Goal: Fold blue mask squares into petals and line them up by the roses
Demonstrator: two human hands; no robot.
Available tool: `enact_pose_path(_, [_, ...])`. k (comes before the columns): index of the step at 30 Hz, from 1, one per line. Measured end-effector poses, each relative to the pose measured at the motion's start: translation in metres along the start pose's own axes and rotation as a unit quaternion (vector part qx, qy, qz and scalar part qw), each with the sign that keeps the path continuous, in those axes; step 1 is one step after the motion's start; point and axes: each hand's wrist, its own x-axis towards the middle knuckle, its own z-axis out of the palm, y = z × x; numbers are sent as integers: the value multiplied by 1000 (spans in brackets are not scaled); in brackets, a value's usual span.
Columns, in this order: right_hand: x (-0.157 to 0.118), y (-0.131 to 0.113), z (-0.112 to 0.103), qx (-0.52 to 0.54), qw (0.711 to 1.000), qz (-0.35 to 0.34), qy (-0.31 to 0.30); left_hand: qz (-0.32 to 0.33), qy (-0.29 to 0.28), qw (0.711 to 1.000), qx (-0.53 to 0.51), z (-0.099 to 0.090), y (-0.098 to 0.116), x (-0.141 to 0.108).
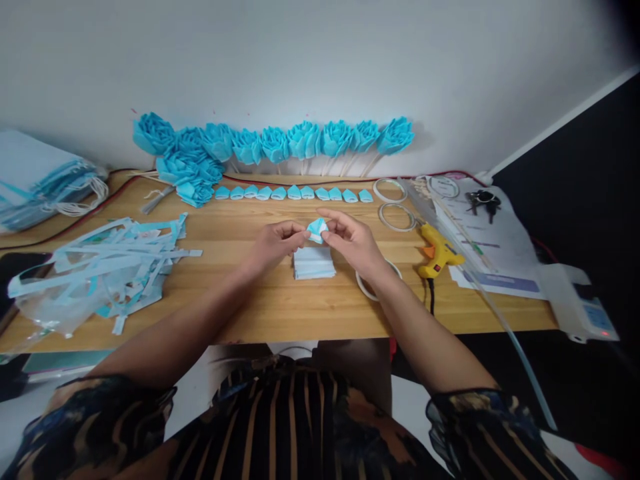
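Right in the middle of the surface, the left hand and the right hand meet at one small folded piece, blue and white! The fingers of both hands pinch it, one set from the left edge, the other from the right, apparently to steady the folds from two sides. Just on its near side lies a stack of pale strips, probably set there for easy reach. Look to the far side: a row of folded shapes, peaks pointing away, perhaps lined up to stay tidy. Behind them, blue flowers stand by the wall, heads high, likely so nothing crushes the petals. Over on the right, a yellow glue gun (lying flat, nozzle pointing far) rests apart from the strips; on the left, scraps lie heaped, presumably out of the hands' way.
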Motion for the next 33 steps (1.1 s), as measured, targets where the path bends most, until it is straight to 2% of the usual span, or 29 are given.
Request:
enact_pose_path(9, [-1,-1,3,-27,999,2,-40,17,3,1000,-17,0,4,1])
enact_pose_path(13, [-2,-3,3,-17,1000,1,-24,23,16,999,-24,2,6,0])
enact_pose_path(17, [-2,-2,4,-26,999,7,-36,32,23,999,-30,2,7,-1])
enact_pose_path(22, [0,3,6,-38,999,7,-8,41,32,998,-46,-1,5,-1])
enact_pose_path(29, [2,6,6,-13,1000,25,4,-7,-14,999,-48,1,7,-1])
enact_pose_path(33, [2,5,6,-10,999,40,0,-26,-3,999,-33,2,7,-1])
